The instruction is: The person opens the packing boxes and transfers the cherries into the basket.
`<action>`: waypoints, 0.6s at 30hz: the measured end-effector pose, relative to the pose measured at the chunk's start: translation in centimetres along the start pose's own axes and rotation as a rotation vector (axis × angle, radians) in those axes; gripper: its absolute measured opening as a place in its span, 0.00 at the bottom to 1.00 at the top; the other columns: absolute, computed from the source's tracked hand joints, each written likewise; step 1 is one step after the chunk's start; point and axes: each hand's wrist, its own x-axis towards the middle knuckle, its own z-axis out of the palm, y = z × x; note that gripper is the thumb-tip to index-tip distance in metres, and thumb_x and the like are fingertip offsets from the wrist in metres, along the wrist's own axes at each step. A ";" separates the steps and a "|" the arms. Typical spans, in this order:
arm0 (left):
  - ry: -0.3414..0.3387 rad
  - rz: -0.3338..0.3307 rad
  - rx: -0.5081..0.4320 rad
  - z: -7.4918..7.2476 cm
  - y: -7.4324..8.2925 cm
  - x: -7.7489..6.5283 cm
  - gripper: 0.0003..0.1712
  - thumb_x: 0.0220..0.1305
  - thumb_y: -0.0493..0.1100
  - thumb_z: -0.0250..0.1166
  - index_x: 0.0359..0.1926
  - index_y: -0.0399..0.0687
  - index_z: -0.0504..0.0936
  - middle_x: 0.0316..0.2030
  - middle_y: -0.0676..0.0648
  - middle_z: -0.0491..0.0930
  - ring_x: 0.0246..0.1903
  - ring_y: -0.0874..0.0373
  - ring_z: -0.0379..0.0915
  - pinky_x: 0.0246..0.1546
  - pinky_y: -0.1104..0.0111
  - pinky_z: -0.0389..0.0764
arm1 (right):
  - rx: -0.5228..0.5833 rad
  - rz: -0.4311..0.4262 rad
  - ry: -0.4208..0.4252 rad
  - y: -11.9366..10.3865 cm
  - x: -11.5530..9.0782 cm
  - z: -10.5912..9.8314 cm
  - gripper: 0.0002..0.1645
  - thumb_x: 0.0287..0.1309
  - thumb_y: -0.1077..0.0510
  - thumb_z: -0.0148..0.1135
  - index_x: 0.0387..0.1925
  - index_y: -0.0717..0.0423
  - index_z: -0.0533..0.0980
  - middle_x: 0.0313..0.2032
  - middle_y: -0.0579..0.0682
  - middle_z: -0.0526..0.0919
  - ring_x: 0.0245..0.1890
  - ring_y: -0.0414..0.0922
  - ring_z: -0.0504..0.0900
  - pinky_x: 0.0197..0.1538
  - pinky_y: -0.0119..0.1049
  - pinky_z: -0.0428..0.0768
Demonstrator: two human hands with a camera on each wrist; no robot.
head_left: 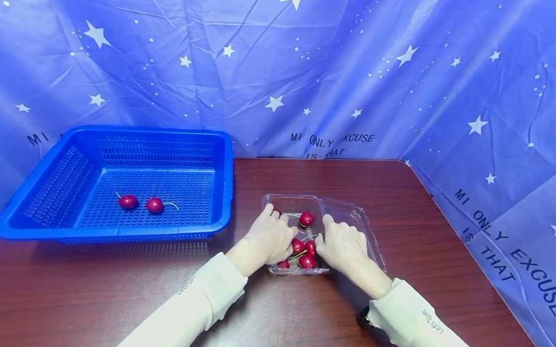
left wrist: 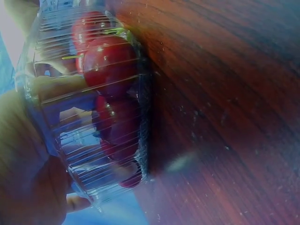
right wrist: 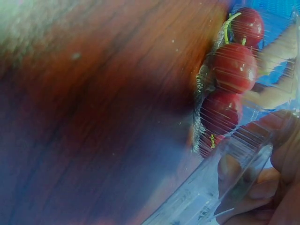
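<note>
A clear plastic box stands on the table with its lid folded out to the right. Several red cherries lie in it, one apart at the back and others near the front. My left hand arches over the left rim, and its digits reach inside close to the cherries, as the left wrist view shows through the ridged wall. Whether it pinches a cherry I cannot tell. My right hand grips the box at the hinge side, its curled fingers seen through the plastic.
On the left a blue perforated basket holds two stemmed cherries, one left and one right. The brown table ends at a blue star-printed curtain behind and to the right.
</note>
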 end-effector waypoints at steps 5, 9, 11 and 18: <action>0.000 0.004 -0.015 0.1 0.0 0.1 0.18 0.63 0.54 0.56 0.50 0.60 0.83 0.46 0.45 0.84 0.43 0.49 0.77 0.56 0.53 0.67 | 0.002 -0.002 0.005 0.0 -0.1 0.1 0.12 0.49 0.53 0.59 0.31 0.58 0.70 0.21 0.64 0.82 0.21 0.62 0.80 0.18 0.54 0.74; -0.012 0.015 -0.033 0.2 0.0 0.3 0.18 0.63 0.53 0.56 0.53 0.61 0.82 0.48 0.45 0.84 0.44 0.49 0.78 0.53 0.56 0.69 | 0.001 0.000 0.001 0.0 -0.1 0.1 0.13 0.50 0.53 0.59 0.31 0.58 0.70 0.22 0.64 0.83 0.22 0.63 0.80 0.19 0.55 0.75; -0.016 0.017 -0.042 0.2 0.1 0.3 0.19 0.63 0.53 0.57 0.53 0.61 0.81 0.48 0.45 0.84 0.44 0.49 0.78 0.51 0.57 0.70 | 0.000 0.000 0.000 0.1 0.0 0.1 0.13 0.50 0.52 0.59 0.31 0.58 0.70 0.22 0.65 0.83 0.22 0.63 0.80 0.19 0.55 0.75; 0.006 0.022 -0.074 0.3 0.0 0.3 0.16 0.62 0.49 0.58 0.49 0.57 0.82 0.45 0.44 0.84 0.42 0.49 0.79 0.49 0.57 0.72 | -0.001 -0.006 0.009 0.1 0.0 0.2 0.13 0.50 0.53 0.59 0.31 0.58 0.70 0.21 0.65 0.83 0.21 0.63 0.80 0.18 0.55 0.74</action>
